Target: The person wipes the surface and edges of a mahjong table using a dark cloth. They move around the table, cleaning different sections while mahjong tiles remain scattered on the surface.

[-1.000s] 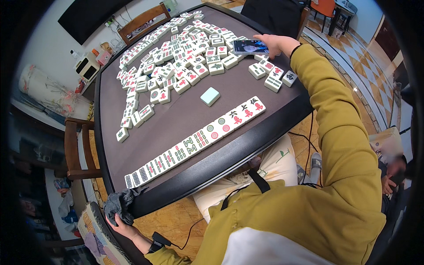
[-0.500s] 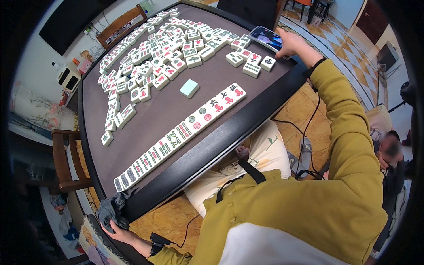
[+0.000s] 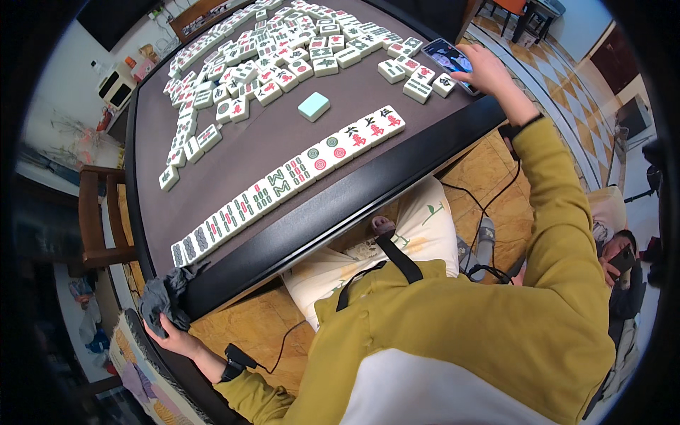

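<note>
My right hand [image 3: 489, 78] grips a phone [image 3: 443, 57] with a lit screen at the mahjong table's right rim, beside a small group of loose tiles [image 3: 418, 88]. My left hand [image 3: 173, 336] clutches a crumpled dark grey cloth [image 3: 164, 297] at the near left corner of the table [image 3: 340, 205]. A long row of face-up tiles [image 3: 290, 180] runs along the near side. A pale blue-green tile [image 3: 314, 106] lies alone in the middle, in front of a wide spread of jumbled tiles [image 3: 276, 64].
A wooden chair [image 3: 99, 212] stands at the left, near a cushioned seat [image 3: 138, 368]. Cables [image 3: 482, 205] lie on the tiled floor below. Another person [image 3: 616, 262] reclines at the right, holding a dark phone. A television [image 3: 95, 21] hangs at the back.
My right hand has moved right with the phone toward the table's rim and tilted it. My left hand still holds the cloth. The camera view has shifted, so the table appears higher.
</note>
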### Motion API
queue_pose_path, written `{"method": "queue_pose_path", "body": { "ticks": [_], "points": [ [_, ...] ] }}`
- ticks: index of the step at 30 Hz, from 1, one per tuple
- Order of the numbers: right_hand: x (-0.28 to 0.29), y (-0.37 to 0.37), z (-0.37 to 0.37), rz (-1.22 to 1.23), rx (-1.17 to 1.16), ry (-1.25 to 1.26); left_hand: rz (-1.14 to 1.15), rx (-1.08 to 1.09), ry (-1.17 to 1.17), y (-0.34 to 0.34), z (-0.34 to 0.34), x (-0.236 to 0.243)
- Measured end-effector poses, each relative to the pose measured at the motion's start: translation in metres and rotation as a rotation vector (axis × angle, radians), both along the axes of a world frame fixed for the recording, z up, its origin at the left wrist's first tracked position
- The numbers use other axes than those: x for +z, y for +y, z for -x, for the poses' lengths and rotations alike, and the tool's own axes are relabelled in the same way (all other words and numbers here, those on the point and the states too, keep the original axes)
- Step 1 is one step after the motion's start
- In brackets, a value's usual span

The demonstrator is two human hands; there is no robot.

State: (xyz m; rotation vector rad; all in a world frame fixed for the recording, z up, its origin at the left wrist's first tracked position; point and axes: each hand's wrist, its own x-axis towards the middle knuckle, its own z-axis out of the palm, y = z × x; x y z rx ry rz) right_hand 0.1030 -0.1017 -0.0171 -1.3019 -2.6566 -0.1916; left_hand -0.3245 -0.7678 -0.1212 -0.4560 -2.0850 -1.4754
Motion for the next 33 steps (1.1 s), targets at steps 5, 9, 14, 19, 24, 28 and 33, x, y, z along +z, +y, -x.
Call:
{"method": "queue_pose_path", "body": {
  "ticks": [5,9,14,19,24,28,33],
  "points": [
    [0.002,-0.117,0.034,0.164,0.791,0.152,0.073,-0.004,0.067,-0.001,0.001,-0.002],
    [-0.009,-0.177,0.092,0.089,1.192,-0.116,-0.006,-0.016,0.033,0.0,0.003,-0.004],
    [-0.016,-0.15,0.182,-0.116,1.575,-0.278,-0.001,-0.004,0.038,0.005,0.002,-0.005],
    [-0.02,-0.121,0.23,-0.176,1.33,-0.395,-0.021,-0.056,0.028,0.008,-0.004,-0.005],
    [-0.002,-0.152,0.253,-0.221,1.151,-0.319,-0.007,-0.049,-0.005,0.009,-0.009,-0.001],
    [-0.02,-0.242,0.266,-0.045,1.885,-0.025,-0.003,-0.079,-0.003,0.014,-0.01,0.004],
    [-0.027,-0.241,0.308,-0.105,1.844,-0.091,-0.06,-0.133,-0.039,0.011,-0.011,0.005]
  ]
}}
